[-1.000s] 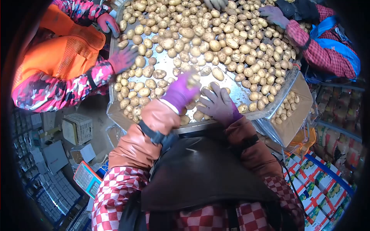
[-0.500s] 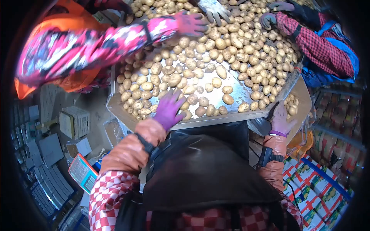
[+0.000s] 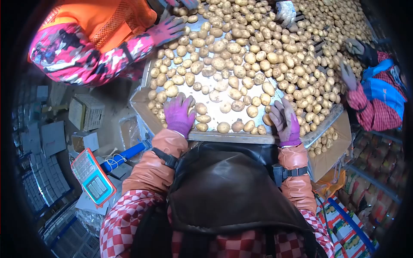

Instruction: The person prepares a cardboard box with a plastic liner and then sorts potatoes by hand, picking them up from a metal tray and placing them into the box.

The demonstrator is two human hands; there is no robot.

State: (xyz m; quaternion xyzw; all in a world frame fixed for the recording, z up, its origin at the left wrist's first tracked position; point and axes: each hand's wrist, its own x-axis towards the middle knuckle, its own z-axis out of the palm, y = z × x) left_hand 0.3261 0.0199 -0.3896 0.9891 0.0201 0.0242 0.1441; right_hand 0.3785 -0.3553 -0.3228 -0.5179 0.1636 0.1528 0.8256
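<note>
Many pale brown potatoes (image 3: 218, 63) lie spread over a shiny metal sorting table (image 3: 214, 103). My left hand (image 3: 179, 113), in a purple glove, rests at the table's near left edge. Its fingers are spread and touch the potatoes beside them. At the near right edge is my right hand (image 3: 285, 121), in a purple glove with greyish, dirty fingers. Those fingers are stretched out and apart, close against a potato (image 3: 268, 119) on their left. Neither hand grips anything that I can see.
Across the table a co-worker's pink-gloved hand (image 3: 167, 31), a white-gloved hand (image 3: 285, 13) and grey-gloved hands (image 3: 348, 76) reach over potatoes. A cardboard box (image 3: 330, 155) with potatoes hangs at the right corner. A scale display (image 3: 93, 177) and plastic crate (image 3: 87, 112) stand left.
My right hand has moved left from the box at the corner onto the table edge. My left hand stays near the left edge. The pink-sleeved co-worker's arm has drawn back left.
</note>
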